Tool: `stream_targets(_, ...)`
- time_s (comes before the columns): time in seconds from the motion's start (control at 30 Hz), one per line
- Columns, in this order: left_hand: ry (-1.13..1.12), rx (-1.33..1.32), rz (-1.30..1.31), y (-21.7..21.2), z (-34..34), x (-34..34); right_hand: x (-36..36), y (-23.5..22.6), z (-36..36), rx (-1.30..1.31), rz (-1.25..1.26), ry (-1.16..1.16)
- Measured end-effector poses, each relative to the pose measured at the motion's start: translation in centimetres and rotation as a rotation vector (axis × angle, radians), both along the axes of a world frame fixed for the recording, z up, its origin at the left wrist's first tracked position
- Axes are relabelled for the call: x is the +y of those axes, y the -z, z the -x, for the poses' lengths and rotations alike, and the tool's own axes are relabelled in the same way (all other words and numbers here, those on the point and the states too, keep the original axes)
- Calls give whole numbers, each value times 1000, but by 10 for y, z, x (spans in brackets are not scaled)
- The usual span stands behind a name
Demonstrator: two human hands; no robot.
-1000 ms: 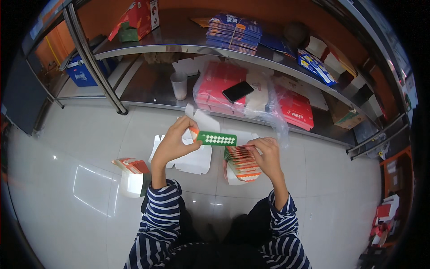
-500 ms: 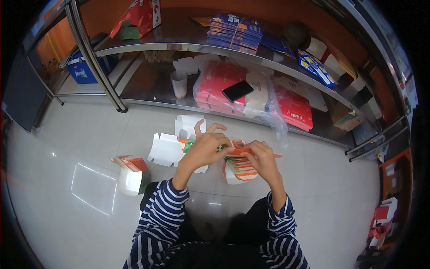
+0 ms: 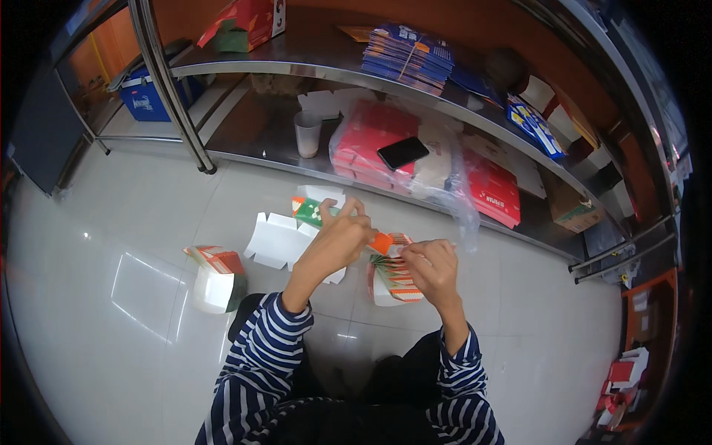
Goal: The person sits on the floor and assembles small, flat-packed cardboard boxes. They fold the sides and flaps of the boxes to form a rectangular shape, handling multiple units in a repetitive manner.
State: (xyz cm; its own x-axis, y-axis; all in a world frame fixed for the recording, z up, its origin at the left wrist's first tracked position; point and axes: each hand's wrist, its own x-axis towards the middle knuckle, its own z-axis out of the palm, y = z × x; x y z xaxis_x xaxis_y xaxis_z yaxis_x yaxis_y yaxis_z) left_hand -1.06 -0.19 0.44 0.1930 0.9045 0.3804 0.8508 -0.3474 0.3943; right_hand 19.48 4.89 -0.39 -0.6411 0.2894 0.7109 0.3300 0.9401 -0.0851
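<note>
Hands at work above a tiled floor (image 3: 534, 315), all places given from the fanned carton stack (image 3: 397, 285), which lies on that floor and shows orange zigzag edges. The left hand (image 3: 343, 236), to the left of the stack and slightly beyond it, is curled and gripping a green and orange carton (image 3: 308, 211), partly hidden behind the fingers; an orange flap (image 3: 381, 243) shows by the thumb, just beyond the stack. The right hand (image 3: 434, 268), over the stack's right edge, has its fingertips drawn together near that flap; whether they pinch it cannot be told. Left of the stack, partly covered by the left forearm, lie flat white carton blanks (image 3: 276, 241). Farther left stands an open carton (image 3: 219, 280) with a white inner face and orange flaps. Well beyond the stack, the lower shelf (image 3: 252, 144) bears a translucent cup (image 3: 307, 135) and red packages (image 3: 374, 137) in clear plastic, with a black phone (image 3: 403, 153) on top. Higher and farther from the stack, the upper shelf (image 3: 319, 55) carries a strapped blue bundle (image 3: 408, 61) and, toward the left, a red box (image 3: 256, 26).
</note>
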Motion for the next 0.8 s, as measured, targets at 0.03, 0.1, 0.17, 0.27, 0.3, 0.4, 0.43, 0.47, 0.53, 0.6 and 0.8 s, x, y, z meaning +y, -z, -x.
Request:
stream_targets(0.03, 26, 25, 18, -4, 1, -2, -2, 1, 2, 1, -41, -13)
stream_targets(0.1, 58, 80, 18, -5, 0, -4, -7, 0, 8, 23, -83, -34)
stream_targets(0.17, 66, 141, -17, -5, -5, -5, -9, 0, 14, 40, -107, -68)
stream_targets(0.27, 139, 59, -14, -3, -11, -8, -9, 6, 20, 41, -107, -111)
stream_targets(0.3, 140, 75, -14, -3, -10, -8, -11, 7, 21, 30, -102, -108)
stream_targets(0.4, 153, 97, -11, -2, -9, -7, -14, 7, 22, 17, -98, -83)
stream_targets(0.43, 167, 92, -8, -3, -10, -5, -15, 6, 21, 16, -102, -64)
stream_targets(0.47, 185, 86, -5, -5, -11, -3, -16, 8, 20, 35, -100, -57)
stream_targets(0.53, 162, 41, 28, -6, -12, -5, -16, 17, 19, 74, -103, -21)
stream_targets(0.6, 180, 1, 17, -5, -13, -2, -14, 14, 21, 98, -105, -7)
stream_targets(0.8, 179, 75, 26, 0, -14, 1, -13, 25, 19, 32, -31, 19)
